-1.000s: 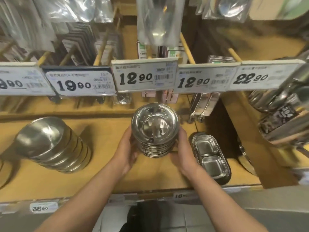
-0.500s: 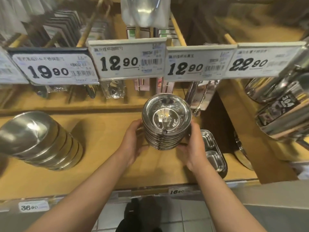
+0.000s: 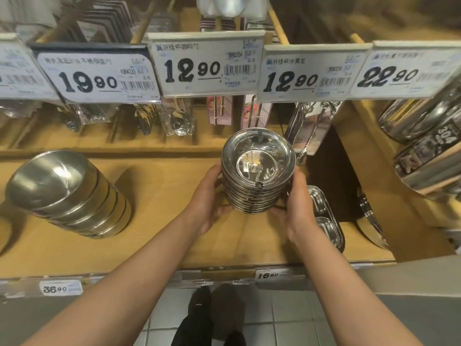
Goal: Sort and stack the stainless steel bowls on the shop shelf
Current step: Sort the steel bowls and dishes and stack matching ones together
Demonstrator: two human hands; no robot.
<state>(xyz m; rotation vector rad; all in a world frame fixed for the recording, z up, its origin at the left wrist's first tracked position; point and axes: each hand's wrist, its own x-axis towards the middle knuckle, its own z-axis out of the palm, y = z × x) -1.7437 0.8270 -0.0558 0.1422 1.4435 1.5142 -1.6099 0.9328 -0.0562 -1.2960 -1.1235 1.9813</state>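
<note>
Leaning well left of the left hand (image 3: 208, 196), taller brushed-steel bowls (image 3: 67, 193) rest on the wooden shelf (image 3: 159, 221). Both hands clasp the stack of small shiny bowls (image 3: 257, 171); beyond the right hand (image 3: 300, 206), a divided steel tray (image 3: 324, 216).

The stack of bowls (image 3: 258, 171) within the grip is mirror-bright silver with dark lines between the rims, and the larger stack of bowls (image 3: 67, 193) well to its left is a duller brushed silver. The shelf (image 3: 159, 221) beneath is yellowish wood-tone. Above the grip, the price tags (image 3: 207, 66) are white with bold black numerals and black barcodes.
</note>
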